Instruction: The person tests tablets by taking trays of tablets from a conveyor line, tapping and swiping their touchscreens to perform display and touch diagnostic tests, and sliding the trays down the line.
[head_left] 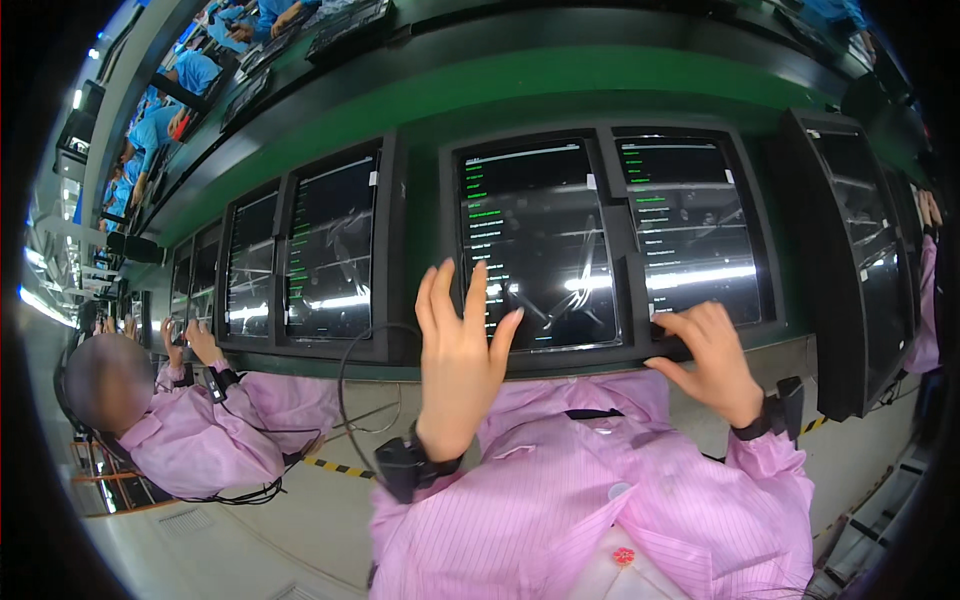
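Observation:
Two dark tablets with lit screens lie side by side in a black tray (625, 260) in front of me. My left hand (458, 350) is over the lower left corner of the left tablet (535, 240), palm down with fingers spread; I cannot tell whether a fingertip touches the glass. The right tablet (690, 230) shows rows of green and white text, as does the left one. At the tray's near edge, below the right tablet, my right hand (708, 360) has its thumb and fingers closed around the black rim. Both wrists wear black bands.
On the left, another black tray (395, 230) holds more lit tablets, with a pink-sleeved co-worker (220, 430) beside it. A tilted black tray (835, 270) with screens stands at the right. A black cable (345, 385) loops near my left wrist. The bench top (600, 80) is green.

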